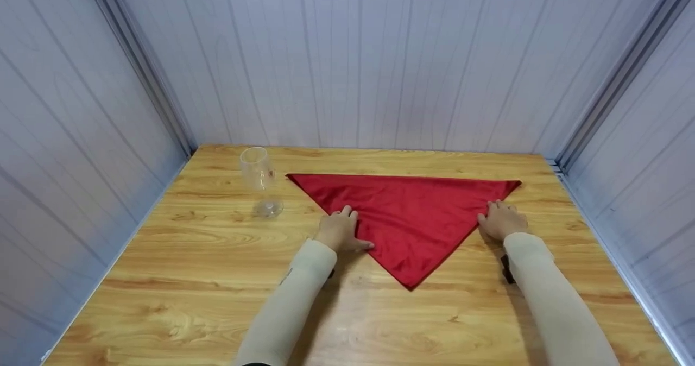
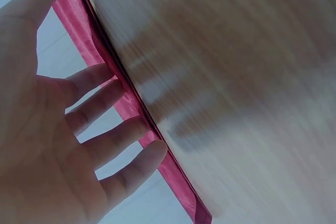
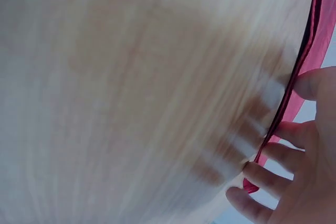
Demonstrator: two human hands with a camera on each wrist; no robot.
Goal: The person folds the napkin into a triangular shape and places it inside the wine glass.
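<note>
Your surface: wooden table (image 1: 190,279), light grain, walled on three sides. Red cloth (image 1: 407,214) lies flat on it, folded to a triangle, point toward you, spanning between your two hands. Empty stemmed glass (image 1: 259,180) stands upright on the table, beyond and left of your left hand, apart from the cloth.

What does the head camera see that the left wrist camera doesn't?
Only the head view shows the whole red cloth folded into a triangle, the clear glass standing beside it, the right hand at the cloth's right edge, and both sleeves. Only the left wrist view shows the left hand's spread fingers from below, reaching the cloth's doubled edge. Both show the left hand, the red cloth and the wooden table.
</note>
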